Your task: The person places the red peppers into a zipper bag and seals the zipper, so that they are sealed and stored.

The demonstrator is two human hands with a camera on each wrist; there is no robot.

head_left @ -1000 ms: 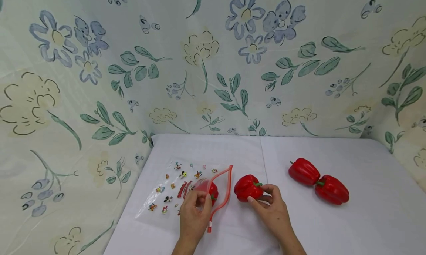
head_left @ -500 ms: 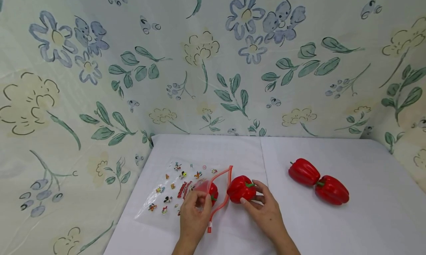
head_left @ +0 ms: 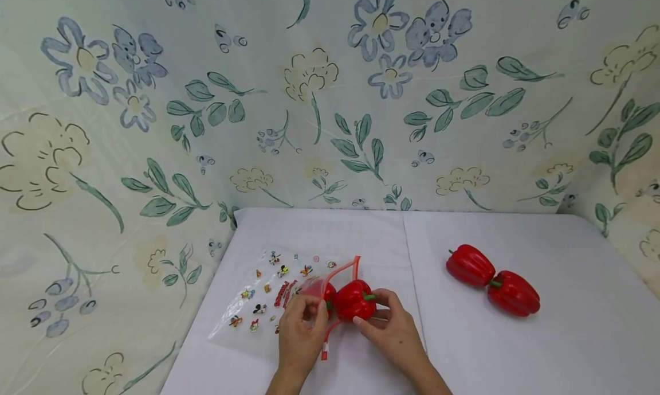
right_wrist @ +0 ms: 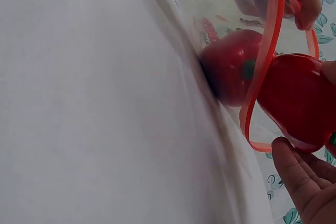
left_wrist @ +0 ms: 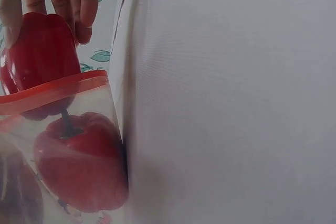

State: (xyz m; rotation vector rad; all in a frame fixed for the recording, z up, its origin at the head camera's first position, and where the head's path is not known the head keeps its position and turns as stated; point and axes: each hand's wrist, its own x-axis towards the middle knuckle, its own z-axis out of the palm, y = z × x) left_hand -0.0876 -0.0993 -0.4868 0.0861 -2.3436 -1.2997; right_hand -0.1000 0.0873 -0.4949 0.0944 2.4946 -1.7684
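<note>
My left hand (head_left: 303, 329) pinches the upper edge of the mouth of a clear zip bag (head_left: 238, 294) printed with cartoon figures. The bag's red zip strip (right_wrist: 268, 40) stands apart as a loop. One red bell pepper (left_wrist: 84, 166) lies inside, just behind the mouth. My right hand (head_left: 394, 329) holds another red bell pepper (head_left: 356, 300) by its stem end, thumb and fingers around it. In the right wrist view, that pepper's far end is within the zip loop, close to the pepper inside. Fingers of the left hand partly cover the inner pepper in the head view.
Two more red bell peppers (head_left: 470, 265) lie touching on the right part of the white-covered table (head_left: 464, 349). A floral curtain (head_left: 330, 97) hangs behind and at both sides. A cloth seam (head_left: 412, 257) runs down the table's middle.
My right hand has moved left with its bell pepper, from beside the bag to its mouth. The left hand and the two peppers at the right have stayed put.
</note>
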